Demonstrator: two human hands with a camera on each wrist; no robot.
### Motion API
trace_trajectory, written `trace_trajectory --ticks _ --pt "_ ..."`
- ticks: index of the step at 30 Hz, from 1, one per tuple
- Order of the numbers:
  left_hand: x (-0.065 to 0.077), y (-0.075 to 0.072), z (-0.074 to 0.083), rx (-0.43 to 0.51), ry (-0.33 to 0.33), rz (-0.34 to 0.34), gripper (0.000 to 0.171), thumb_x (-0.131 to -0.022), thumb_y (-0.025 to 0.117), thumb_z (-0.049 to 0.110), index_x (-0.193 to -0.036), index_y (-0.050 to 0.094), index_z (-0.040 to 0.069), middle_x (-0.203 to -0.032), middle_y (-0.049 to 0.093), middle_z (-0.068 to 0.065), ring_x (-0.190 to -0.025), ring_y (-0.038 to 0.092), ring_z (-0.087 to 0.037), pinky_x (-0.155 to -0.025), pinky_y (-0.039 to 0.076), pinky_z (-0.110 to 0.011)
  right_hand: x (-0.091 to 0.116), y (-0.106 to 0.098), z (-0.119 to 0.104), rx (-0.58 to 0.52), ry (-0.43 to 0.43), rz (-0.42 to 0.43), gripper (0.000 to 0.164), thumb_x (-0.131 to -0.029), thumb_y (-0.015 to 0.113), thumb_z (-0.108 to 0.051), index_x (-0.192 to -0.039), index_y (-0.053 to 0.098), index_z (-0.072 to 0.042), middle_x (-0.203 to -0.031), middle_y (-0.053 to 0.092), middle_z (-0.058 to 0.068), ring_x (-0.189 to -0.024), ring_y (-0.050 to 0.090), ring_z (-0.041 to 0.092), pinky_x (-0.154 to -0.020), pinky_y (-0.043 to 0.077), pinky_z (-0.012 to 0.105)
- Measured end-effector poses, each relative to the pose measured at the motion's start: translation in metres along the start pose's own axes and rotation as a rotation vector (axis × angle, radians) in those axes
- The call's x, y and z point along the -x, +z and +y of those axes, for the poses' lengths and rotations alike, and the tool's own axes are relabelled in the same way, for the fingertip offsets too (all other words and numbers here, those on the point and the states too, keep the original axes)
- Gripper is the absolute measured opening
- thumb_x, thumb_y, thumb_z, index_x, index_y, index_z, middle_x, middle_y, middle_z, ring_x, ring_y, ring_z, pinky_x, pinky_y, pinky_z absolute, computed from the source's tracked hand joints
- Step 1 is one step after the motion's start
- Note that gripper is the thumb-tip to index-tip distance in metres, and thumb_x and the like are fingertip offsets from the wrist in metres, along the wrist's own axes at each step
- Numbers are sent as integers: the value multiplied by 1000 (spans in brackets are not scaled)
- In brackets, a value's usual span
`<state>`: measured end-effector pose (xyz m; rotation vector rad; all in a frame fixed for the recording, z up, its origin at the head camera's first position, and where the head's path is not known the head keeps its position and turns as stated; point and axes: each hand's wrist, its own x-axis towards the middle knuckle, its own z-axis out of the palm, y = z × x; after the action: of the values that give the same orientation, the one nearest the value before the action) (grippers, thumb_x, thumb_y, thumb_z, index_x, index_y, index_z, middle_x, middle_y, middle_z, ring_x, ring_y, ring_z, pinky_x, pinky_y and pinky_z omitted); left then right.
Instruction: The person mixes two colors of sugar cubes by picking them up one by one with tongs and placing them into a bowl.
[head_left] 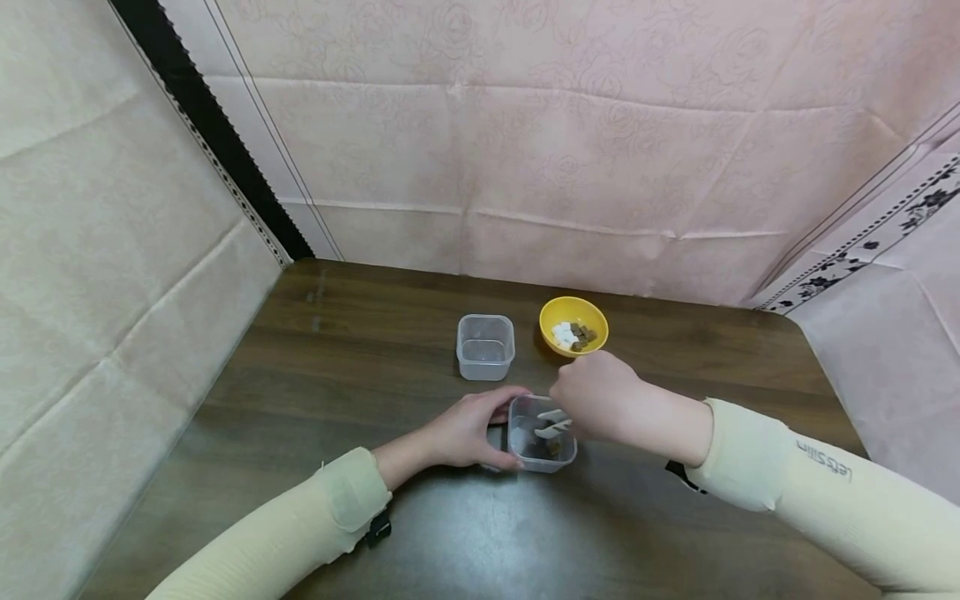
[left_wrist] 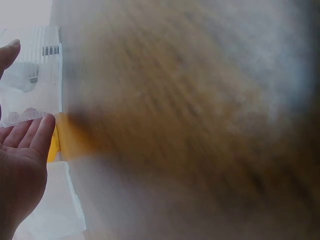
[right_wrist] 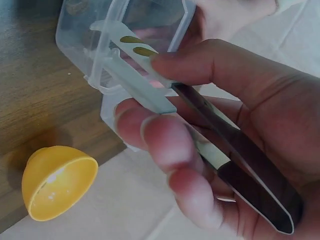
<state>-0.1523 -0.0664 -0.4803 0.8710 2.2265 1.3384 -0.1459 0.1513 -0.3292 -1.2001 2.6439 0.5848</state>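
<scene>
A clear plastic container stands on the table, with a small brown cube inside. My left hand holds the container's left side, thumb at the near corner and fingers at the far one. In the left wrist view the fingers lie fairly straight along its wall. My right hand pinches a pair of tongs with pale tips and a dark folded handle. In the head view the tongs' tips reach into the container, slightly apart; whether anything sits between them I cannot tell.
Behind, a yellow bowl holds several white and brown cubes. A second clear plastic container stands left of the bowl. Light cloth hangs along the far edge of the wooden table.
</scene>
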Motion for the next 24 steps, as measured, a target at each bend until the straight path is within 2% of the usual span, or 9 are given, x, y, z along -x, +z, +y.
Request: trace_trajectory --ticks 4,10,15,24 --pt "0 1 0 -4 -9 3 89 -81 96 19 -156 48 21 -151 58 2 -139 57 -13 -110 48 -20 9 -4 1 12 17 35 23 -84 90 -28 -74 74 -14 -57 56 -3 -51 46 13 -49 48 24" --pt "0 2 0 1 -4 7 89 -81 97 19 -155 48 21 -150 59 1 -138 58 -12 -111 49 -21 23 -8 3 13 36 112 37 -83 90 -29 -62 61 -18 -53 47 -6 -48 43 13 -44 43 27" --pt "1 1 1 7 -7 5 88 -81 97 17 -155 49 20 -150 58 2 -138 58 -11 -110 49 -21 35 -11 6 30 23 208 39 -80 89 -28 -59 58 -19 -52 48 -7 -48 42 13 -43 42 29" --pt "1 2 1 -1 -24 2 88 -81 96 18 -154 48 22 -152 57 0 -137 59 -14 -112 49 -24 49 -13 16 4 36 317 37 -76 87 -24 -59 55 -22 -54 46 -10 -48 41 13 -43 41 33"
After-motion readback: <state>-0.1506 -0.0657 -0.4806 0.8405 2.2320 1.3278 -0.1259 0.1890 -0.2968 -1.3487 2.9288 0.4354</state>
